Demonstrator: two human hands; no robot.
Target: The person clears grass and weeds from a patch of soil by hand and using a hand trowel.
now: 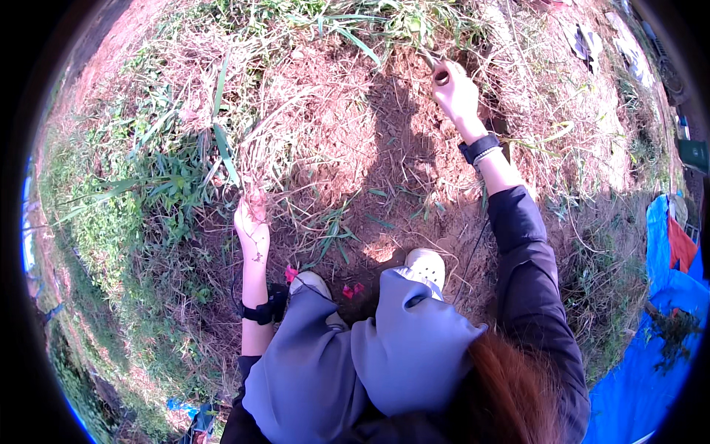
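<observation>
My left hand is closed around a loose bunch of dry grass and weed stalks, which spreads up and away from my fingers. Farther off to the right, my right hand grips a hand tool with a hollow, round handle end facing me. Its narrow front part points toward green weeds at the far side; the blade's shape cannot be made out. Between my hands lies reddish-brown soil strewn with dry stems, partly in shadow.
Green weeds grow thickly on the left. My light shoes stand on the soil, with pink petals between them. A blue tarp lies at the right, with a red piece beside it. Pale cloth-like items lie far right.
</observation>
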